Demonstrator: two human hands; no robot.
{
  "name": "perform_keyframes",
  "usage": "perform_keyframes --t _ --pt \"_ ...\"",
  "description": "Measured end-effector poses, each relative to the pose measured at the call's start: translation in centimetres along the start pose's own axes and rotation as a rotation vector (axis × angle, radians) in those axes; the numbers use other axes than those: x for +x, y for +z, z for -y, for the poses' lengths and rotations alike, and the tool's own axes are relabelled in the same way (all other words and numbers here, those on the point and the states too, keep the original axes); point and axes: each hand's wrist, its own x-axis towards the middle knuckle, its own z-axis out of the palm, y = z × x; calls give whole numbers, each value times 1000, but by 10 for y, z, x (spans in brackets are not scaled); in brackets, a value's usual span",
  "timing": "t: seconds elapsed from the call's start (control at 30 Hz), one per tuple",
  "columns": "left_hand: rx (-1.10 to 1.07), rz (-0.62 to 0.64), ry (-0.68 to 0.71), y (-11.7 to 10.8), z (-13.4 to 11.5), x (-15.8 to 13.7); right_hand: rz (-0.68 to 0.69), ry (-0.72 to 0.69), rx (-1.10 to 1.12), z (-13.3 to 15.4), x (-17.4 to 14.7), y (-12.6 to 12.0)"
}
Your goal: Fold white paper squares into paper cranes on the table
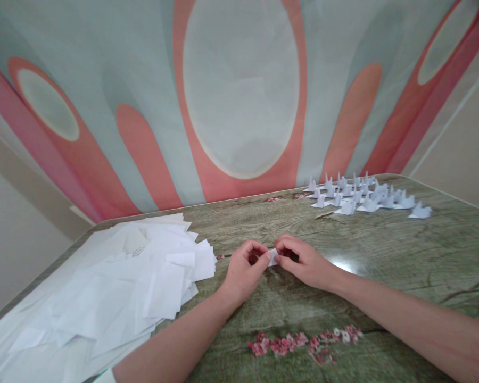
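Observation:
Between my two hands, just above or on the table, is a small folded piece of white paper [272, 257]. My left hand [245, 267] pinches its left side between thumb and fingers. On its right side, the thumb and fingertips of my right hand [300, 260] are closed on it too. The fingers cover much of the paper, so its exact folded shape is hard to make out.
A large heap of loose white paper sheets [115, 287] spreads over the left of the table [367, 244]. At the back right stand several folded white paper cranes [369, 202]. Behind the table rises a wall with a pink and grey patterned covering [239, 186].

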Motion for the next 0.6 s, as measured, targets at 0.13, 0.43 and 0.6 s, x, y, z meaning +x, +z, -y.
perform_keyframes --t 0.13,0.43,0.6 --pt "-34 -20 -13 1 -1 0 22 -3 4 1 0 0" --pt "12 -34 -19 1 -6 -1 68 -97 -55 1 -2 0" --pt "140 33 59 0 -10 -3 103 -141 -151 7 -5 2"
